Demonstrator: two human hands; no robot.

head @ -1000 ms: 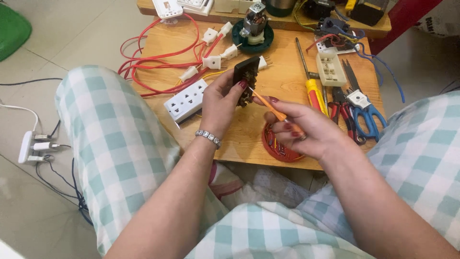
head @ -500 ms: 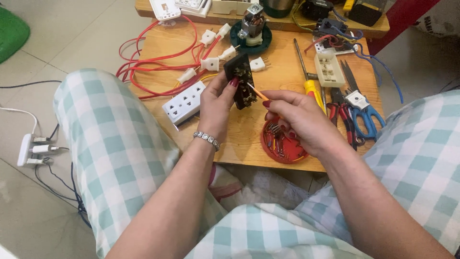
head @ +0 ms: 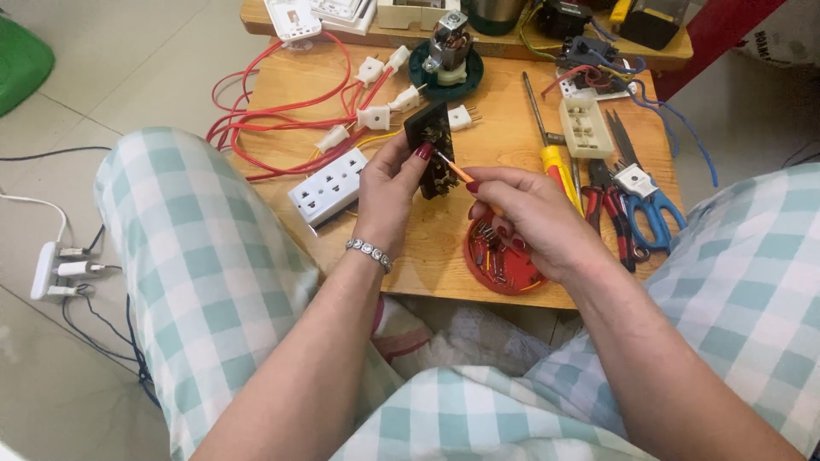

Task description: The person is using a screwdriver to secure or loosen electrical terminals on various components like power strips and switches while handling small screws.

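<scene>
Low wooden surface (head: 504,248) crowded — red coiled wires (head: 273,128), white multi-socket outlet strip (head: 329,185), yellow-handled screwdriver (head: 555,162), blue-handled scissors (head: 653,213), round red tray of small screws (head: 500,260); left hand (head: 389,192) clamped round a small black socket module with brass terminals (head: 431,149), held upright just above the surface; right hand (head: 530,218) pinched on a thin orange-handled screwdriver (head: 459,172), tip at the module's face. Risk: tip slips off a terminal towards the left fingers — the module is only hand-held; a loosened screw could drop among the clutter.

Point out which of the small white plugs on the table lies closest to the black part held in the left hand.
The white two-pin plug just right of the black socket module, pins pointing right; the others lie further left, on red wires.
</scene>
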